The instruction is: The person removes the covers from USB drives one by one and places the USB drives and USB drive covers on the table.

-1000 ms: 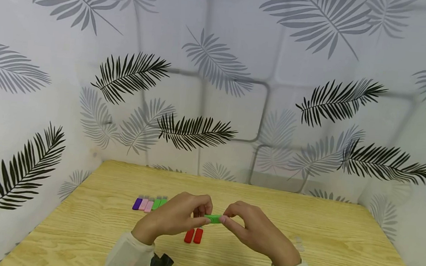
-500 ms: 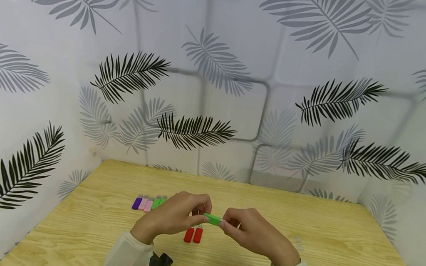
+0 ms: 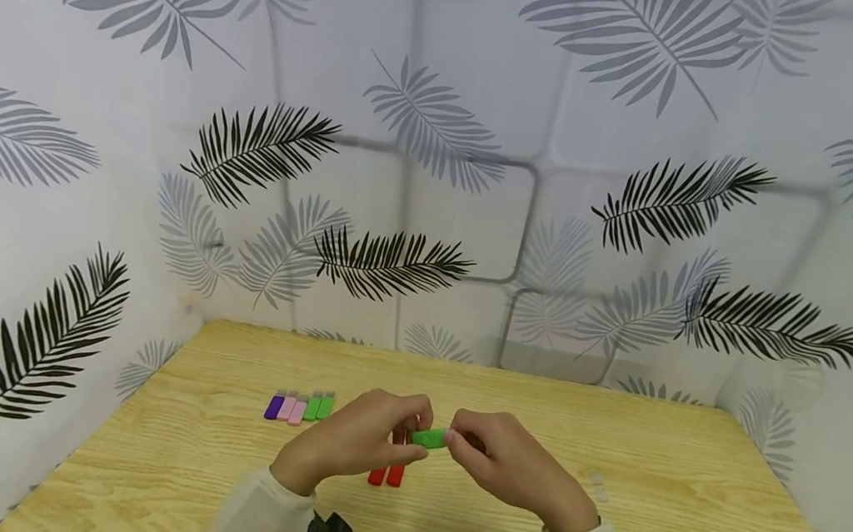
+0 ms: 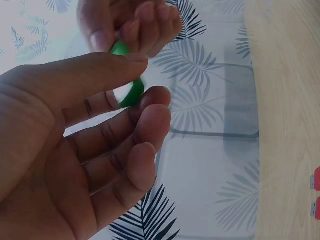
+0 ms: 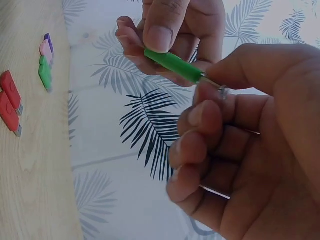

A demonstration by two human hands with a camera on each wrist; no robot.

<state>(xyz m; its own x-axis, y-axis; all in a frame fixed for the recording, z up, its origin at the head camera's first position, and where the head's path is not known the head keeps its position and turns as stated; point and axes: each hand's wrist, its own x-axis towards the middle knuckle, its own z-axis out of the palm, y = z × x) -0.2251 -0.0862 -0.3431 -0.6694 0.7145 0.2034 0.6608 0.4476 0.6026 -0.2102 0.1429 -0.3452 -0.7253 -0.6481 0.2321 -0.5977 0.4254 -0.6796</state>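
A green USB flash drive (image 3: 429, 439) is held up over the table between the two hands. The right hand (image 3: 512, 461) pinches its connector end between thumb and forefinger; in the right wrist view a bit of metal and a small clear piece (image 5: 223, 92) show at that pinch. Around the drive's other end, the left hand (image 3: 356, 436) has its thumb and fingers spread loosely, with the thumb overlapping the green body (image 5: 172, 65) in the right wrist view. Two red USB flash drives (image 3: 396, 475) lie on the table below, partly hidden by the left hand.
Farther left on the wooden table (image 3: 155, 462) lies a row of USB flash drives: a purple one (image 3: 275, 408), pink ones (image 3: 298, 411) and green ones (image 3: 325, 407). Small clear pieces (image 3: 599, 487) lie to the right. A leaf-patterned curtain (image 3: 446, 209) stands behind the table.
The left hand has loosened its grip on the green flash drive and shifted slightly right, uncovering the green drives in the row. The held drive has turned a little in the right hand.
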